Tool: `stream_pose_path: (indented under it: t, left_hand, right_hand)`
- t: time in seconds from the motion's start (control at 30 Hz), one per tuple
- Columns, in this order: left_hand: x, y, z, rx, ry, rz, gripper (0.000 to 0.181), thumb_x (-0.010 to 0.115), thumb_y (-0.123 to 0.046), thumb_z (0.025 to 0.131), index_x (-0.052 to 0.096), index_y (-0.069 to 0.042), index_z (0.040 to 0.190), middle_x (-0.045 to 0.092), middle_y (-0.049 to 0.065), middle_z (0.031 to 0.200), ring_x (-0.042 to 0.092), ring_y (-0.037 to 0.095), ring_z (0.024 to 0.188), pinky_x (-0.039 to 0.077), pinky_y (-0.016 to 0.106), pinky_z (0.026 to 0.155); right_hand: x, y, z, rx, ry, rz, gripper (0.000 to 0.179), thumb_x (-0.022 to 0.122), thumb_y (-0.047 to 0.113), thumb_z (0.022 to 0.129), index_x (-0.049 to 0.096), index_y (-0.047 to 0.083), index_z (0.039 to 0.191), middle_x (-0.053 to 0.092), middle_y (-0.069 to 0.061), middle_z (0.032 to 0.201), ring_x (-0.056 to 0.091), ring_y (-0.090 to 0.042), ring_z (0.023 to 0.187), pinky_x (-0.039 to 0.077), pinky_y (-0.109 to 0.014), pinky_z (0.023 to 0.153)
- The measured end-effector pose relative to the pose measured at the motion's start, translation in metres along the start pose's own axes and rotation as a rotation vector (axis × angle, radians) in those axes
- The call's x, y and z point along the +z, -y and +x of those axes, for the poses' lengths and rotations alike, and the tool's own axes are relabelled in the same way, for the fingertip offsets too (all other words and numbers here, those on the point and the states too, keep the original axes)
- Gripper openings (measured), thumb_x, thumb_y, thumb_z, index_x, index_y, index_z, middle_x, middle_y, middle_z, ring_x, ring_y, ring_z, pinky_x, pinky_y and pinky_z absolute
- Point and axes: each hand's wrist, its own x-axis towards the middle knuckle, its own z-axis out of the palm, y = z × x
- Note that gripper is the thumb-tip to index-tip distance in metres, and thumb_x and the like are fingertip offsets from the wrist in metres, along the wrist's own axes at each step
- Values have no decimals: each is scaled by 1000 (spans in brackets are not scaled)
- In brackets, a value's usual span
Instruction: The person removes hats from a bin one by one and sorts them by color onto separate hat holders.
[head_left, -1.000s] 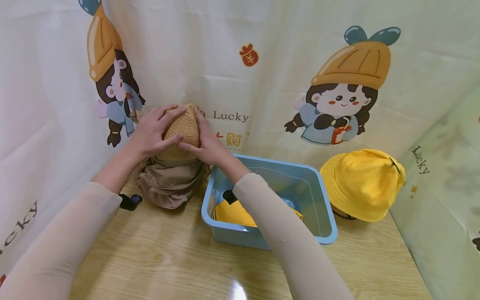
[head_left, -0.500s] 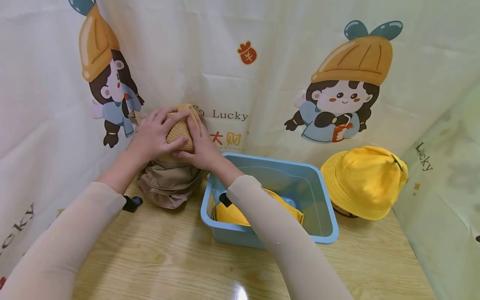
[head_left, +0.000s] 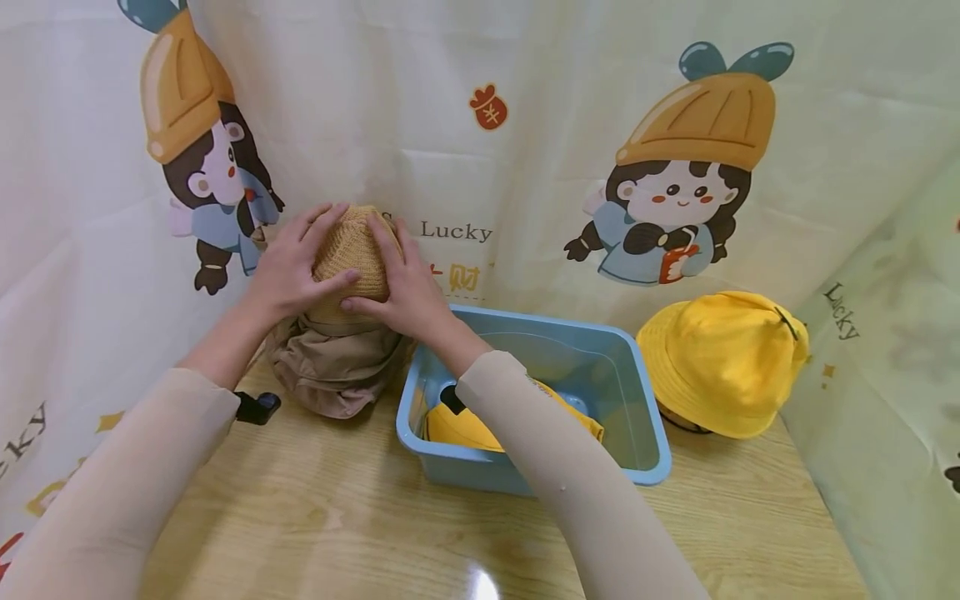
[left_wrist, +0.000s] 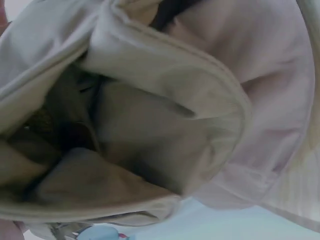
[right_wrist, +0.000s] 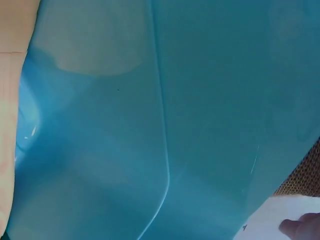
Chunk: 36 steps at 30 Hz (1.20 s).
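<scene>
A tan knitted hat sits atop a pile with crumpled taupe fabric hats below, against the back cloth. My left hand cups the knitted hat's left side, its fingers bent over the crown and thumb across the front. On the other side my right hand grips the same hat, with fingers up its right flank and thumb in front. In the left wrist view the folded brim of a taupe hat fills most of the picture. The right wrist view catches a strip of brown weave and some fingertips.
Right of the pile stands a blue plastic tub with yellow fabric inside, partly covered by my right forearm. Beyond it a yellow bucket hat rests on the wooden table. Printed cloth encloses the back and sides.
My hands stay on the knitted hat. The crown was squeezed narrower half a second ago and is rounder now. My left fingers have shifted slightly left, and the view has shifted a little.
</scene>
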Motion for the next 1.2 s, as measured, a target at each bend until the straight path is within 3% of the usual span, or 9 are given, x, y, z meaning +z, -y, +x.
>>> stream_pose_path:
  t: [0.23, 0.43, 0.6, 0.8, 0.93, 1.1, 1.2]
  left_hand:
    - [2, 9, -6, -16, 51, 37, 96, 72, -55, 81, 20, -36, 160, 24, 10, 163, 38, 48, 135, 37, 71, 96]
    - [7, 10, -9, 13, -10, 64, 98, 76, -52, 76, 25, -37, 158, 26, 11, 162, 39, 52, 131, 37, 74, 93]
    - [12, 12, -12, -4, -36, 46, 96, 77, -53, 75, 29, -39, 157, 25, 10, 162, 36, 52, 135, 33, 76, 95]
    - [11, 15, -14, 13, -41, 17, 95, 74, -56, 77, 28, -36, 158, 25, 12, 163, 36, 51, 136, 34, 72, 99]
    - [13, 16, -16, -13, -35, -10, 98, 70, -59, 79, 20, -35, 160, 22, 13, 163, 34, 49, 139, 34, 71, 101]
    - [15, 19, -19, -48, -44, -46, 100, 71, -56, 79, 18, -34, 160, 27, 11, 161, 35, 46, 137, 34, 68, 103]
    - [15, 21, -20, -64, -45, -63, 99, 72, -54, 79, 18, -35, 160, 29, 10, 160, 36, 45, 136, 33, 67, 102]
  right_hand:
    - [8, 5, 5, -46, 79, -27, 112, 68, 63, 84, -17, 44, 155, -19, -2, 166, 6, -23, 155, 33, -45, 117]
    - [15, 1, 8, -31, 99, -14, 109, 67, 59, 87, -17, 43, 156, -17, -3, 166, 10, -26, 154, 36, -47, 114]
    - [15, -6, 8, -31, 131, 40, 109, 69, 56, 87, -14, 43, 157, -8, -7, 167, 13, -27, 153, 33, -46, 117]
    - [2, -9, 14, -66, 99, 104, 122, 78, 58, 78, -14, 44, 156, -2, -7, 167, 22, -25, 150, 38, -45, 113]
    - [-7, -9, 23, -75, 74, 109, 137, 86, 59, 67, -14, 38, 158, 0, -3, 168, 11, -19, 153, 30, -42, 118]
    - [-10, -6, 35, -98, 171, 124, 139, 87, 57, 66, -15, 36, 158, -5, 1, 168, -4, -12, 153, 18, -39, 123]
    - [-10, -5, 41, -102, 195, 130, 138, 89, 55, 66, -11, 35, 159, -3, 7, 168, -2, -11, 153, 19, -36, 122]
